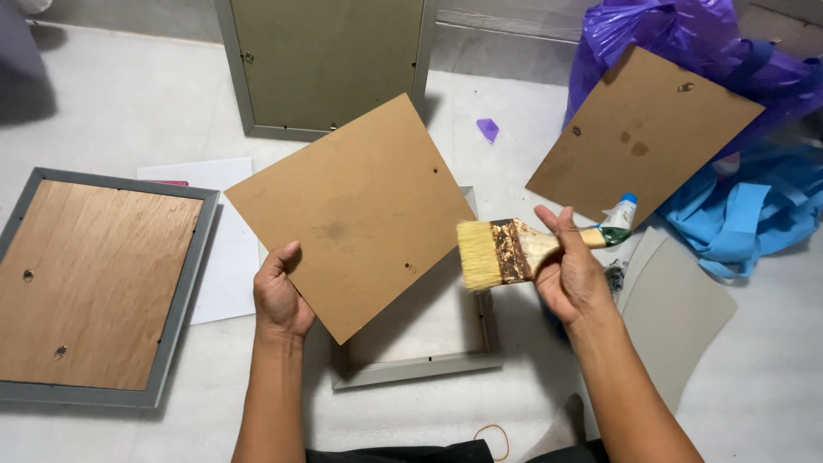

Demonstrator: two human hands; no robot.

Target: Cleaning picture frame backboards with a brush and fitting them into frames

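My left hand (279, 296) grips the lower left edge of a brown hardboard backing panel (356, 210), held tilted above an open grey picture frame (420, 364) on the floor. My right hand (573, 270) holds a flat paintbrush (501, 251) with pale bristles and a stained ferrule. The bristles point left and sit just off the panel's right edge. A small glue tube with a blue cap (619, 219) lies just behind the brush handle.
A grey frame with a wooden back (86, 283) lies at the left on white paper (227, 249). Another frame (321, 64) leans at the back. A second brown panel (643, 133) rests against purple (686, 34) and blue plastic bags (746, 214). Grey card (677, 309) lies right.
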